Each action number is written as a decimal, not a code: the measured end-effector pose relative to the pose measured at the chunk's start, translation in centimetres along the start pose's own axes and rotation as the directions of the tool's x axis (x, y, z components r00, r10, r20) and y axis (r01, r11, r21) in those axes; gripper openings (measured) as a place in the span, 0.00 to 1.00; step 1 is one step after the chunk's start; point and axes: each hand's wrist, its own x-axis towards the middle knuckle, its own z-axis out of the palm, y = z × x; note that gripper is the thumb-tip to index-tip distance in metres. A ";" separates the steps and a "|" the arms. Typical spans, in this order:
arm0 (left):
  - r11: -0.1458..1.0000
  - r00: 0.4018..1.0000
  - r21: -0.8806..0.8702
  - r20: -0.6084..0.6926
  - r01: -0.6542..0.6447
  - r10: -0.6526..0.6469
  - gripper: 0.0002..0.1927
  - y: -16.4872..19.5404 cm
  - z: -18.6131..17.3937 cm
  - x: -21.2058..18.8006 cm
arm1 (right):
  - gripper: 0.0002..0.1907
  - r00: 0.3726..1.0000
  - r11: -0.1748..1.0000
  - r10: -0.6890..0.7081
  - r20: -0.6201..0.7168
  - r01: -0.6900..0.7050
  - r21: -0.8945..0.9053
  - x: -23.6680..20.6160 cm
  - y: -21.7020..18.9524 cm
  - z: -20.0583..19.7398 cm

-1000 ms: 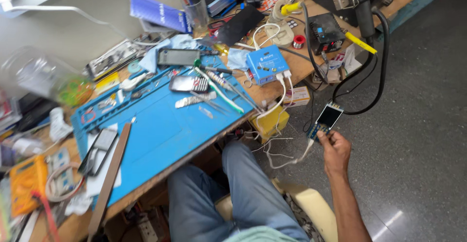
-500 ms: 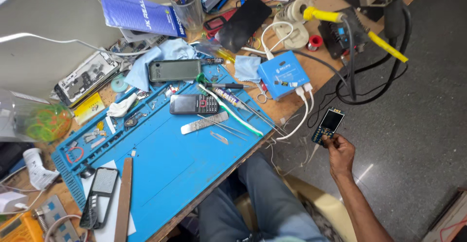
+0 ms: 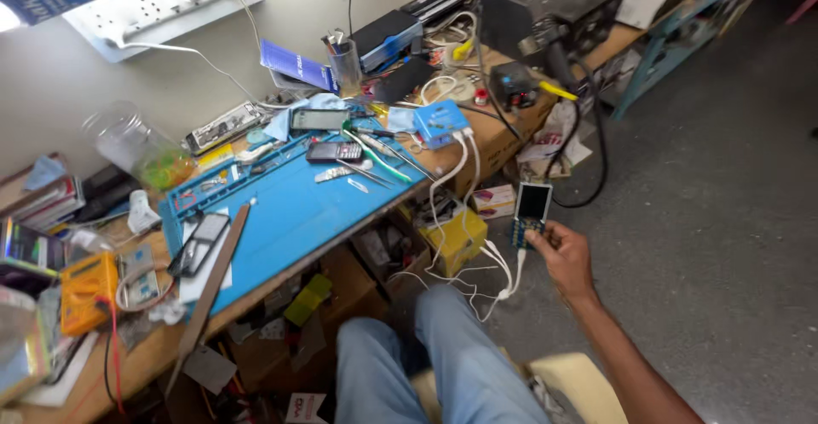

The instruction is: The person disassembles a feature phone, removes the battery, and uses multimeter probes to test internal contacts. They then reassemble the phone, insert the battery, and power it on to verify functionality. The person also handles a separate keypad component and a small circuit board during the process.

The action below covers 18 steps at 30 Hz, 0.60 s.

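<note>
Right hand (image 3: 565, 256) gripping a small phone board with screen (image 3: 531, 213), held out past the table (image 3: 503, 134) edge, above the grey floor (image 3: 724, 245). White cables (image 3: 503, 262) dangling just beside it. Keypad phone (image 3: 334, 152) lying on the blue repair mat (image 3: 290, 219). Left hand out of view.

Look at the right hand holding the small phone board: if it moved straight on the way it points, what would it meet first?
The right hand, gripping the small phone board, points up toward the bench. It would probably first reach the black cable hanging off the bench edge; depth is unclear.
</note>
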 end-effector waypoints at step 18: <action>-0.733 -0.328 0.116 -0.932 -0.670 0.152 0.30 14.6 -18.5 -22.2 | 0.07 0.998 0.979 -0.060 0.005 0.058 0.194 -2.3 3.3 0.6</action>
